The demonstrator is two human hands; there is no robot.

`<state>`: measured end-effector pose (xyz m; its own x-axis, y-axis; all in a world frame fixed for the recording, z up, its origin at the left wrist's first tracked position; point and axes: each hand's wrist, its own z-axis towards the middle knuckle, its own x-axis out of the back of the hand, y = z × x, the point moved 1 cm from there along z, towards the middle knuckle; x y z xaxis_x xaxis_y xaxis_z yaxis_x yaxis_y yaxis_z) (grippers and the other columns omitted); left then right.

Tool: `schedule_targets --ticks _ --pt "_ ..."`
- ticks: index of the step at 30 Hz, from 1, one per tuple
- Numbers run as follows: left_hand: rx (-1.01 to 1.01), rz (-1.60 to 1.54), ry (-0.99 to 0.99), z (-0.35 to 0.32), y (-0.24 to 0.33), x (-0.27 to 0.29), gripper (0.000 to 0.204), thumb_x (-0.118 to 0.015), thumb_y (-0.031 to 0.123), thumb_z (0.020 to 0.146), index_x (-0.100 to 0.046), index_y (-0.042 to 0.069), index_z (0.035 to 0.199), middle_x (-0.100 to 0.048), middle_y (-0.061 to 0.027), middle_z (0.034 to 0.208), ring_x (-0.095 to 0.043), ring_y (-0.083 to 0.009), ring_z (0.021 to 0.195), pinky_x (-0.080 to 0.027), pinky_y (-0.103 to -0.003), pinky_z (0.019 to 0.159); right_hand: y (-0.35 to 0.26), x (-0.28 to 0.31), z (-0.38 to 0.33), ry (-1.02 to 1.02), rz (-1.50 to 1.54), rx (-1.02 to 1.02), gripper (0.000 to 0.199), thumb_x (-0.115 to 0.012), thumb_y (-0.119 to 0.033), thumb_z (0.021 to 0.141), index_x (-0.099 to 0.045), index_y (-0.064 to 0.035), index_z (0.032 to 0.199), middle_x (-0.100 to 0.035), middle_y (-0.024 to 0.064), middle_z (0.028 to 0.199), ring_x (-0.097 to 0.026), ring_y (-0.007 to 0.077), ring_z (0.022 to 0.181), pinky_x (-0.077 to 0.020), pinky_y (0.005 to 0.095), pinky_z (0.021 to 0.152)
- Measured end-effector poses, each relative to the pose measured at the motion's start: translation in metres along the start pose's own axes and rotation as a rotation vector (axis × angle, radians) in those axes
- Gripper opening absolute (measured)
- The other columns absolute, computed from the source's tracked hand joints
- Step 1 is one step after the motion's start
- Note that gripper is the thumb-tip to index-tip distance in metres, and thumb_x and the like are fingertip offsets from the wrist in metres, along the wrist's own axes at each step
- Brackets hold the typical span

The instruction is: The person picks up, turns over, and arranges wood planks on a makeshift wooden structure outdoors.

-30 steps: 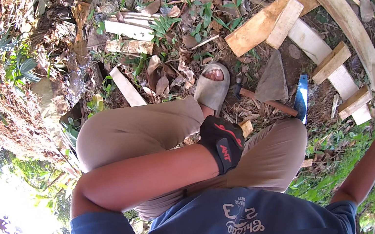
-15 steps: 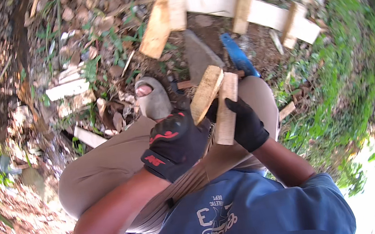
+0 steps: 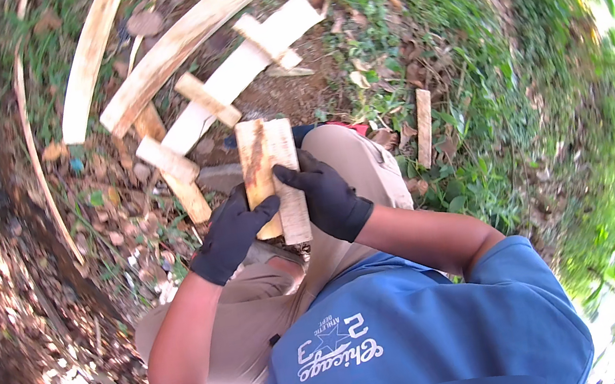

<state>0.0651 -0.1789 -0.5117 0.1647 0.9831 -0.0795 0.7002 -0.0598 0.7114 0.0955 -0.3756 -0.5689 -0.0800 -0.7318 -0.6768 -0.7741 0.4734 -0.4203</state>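
Observation:
Two short wooden blocks stand side by side, long edges together, in front of my knees. My left hand (image 3: 231,233), in a black glove, grips the left block (image 3: 256,164), a yellowish one with a brown streak, its thumb laid across the front. The paler right block (image 3: 293,211) is in my right hand (image 3: 331,198), also black-gloved, with the thumb on its face and the other fingers mostly hidden behind. The tops of the blocks are nearly level; at the bottom the right one reaches slightly lower.
Beyond my hands a pale board (image 3: 241,65) lies on the ground with several short wood pieces across it. Longer planks (image 3: 178,51) lie farther off. A grey flat piece (image 3: 220,178) shows partly behind the blocks. At right, a short stick (image 3: 424,128) rests among leaves and grass.
The left block has gone from tilted to upright and now sits flush beside the right one. Both hands have shifted left in the picture as the view turned.

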Motion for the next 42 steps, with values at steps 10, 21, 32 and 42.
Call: schedule_targets --ticks 10,21,32,42 --pt "0.092 0.421 -0.047 0.0 0.029 0.011 0.036 -0.085 0.026 0.103 -0.08 0.0 0.128 -0.084 -0.0081 0.115 -0.078 -0.0183 0.106 -0.06 -0.038 0.096 -0.033 -0.024 -0.018 0.17 -0.661 0.136 0.093 -0.093 -0.053 0.092 -0.06 -0.0014 0.162 -0.076 0.0209 0.147 -0.075 0.0302 0.133 -0.0567 0.0423 0.116" --pt "0.106 0.124 0.106 0.001 0.007 0.024 0.024 -0.083 0.011 0.102 -0.077 0.0 0.123 -0.08 -0.0037 0.111 -0.077 -0.0146 0.101 -0.061 -0.035 0.088 -0.008 -0.025 -0.005 0.087 -0.683 0.209 0.107 -0.074 -0.066 0.101 -0.034 -0.001 0.177 -0.065 0.0335 0.158 -0.065 0.0474 0.146 -0.0506 0.0505 0.123" --pt "0.005 -0.068 0.269 0.024 0.014 0.08 0.045 -0.088 0.005 0.1 -0.071 -0.003 0.14 -0.08 -0.0079 0.127 -0.078 -0.0192 0.108 -0.063 -0.037 0.096 -0.081 0.152 0.134 -0.187 -0.451 -0.116 0.045 -0.075 -0.048 0.112 -0.082 -0.0103 0.135 -0.087 0.011 0.112 -0.084 0.0224 0.094 -0.0692 0.0393 0.085" --pt "0.065 -0.235 0.751 0.012 -0.013 0.156 0.043 -0.088 0.011 0.101 -0.074 -0.004 0.14 -0.081 -0.0076 0.125 -0.079 -0.0181 0.107 -0.063 -0.037 0.098 -0.207 0.285 0.368 0.794 -2.013 0.525 0.063 -0.064 -0.038 0.107 -0.058 -0.0245 0.169 -0.064 0.0175 0.167 -0.063 0.0426 0.149 -0.0517 0.0558 0.123"
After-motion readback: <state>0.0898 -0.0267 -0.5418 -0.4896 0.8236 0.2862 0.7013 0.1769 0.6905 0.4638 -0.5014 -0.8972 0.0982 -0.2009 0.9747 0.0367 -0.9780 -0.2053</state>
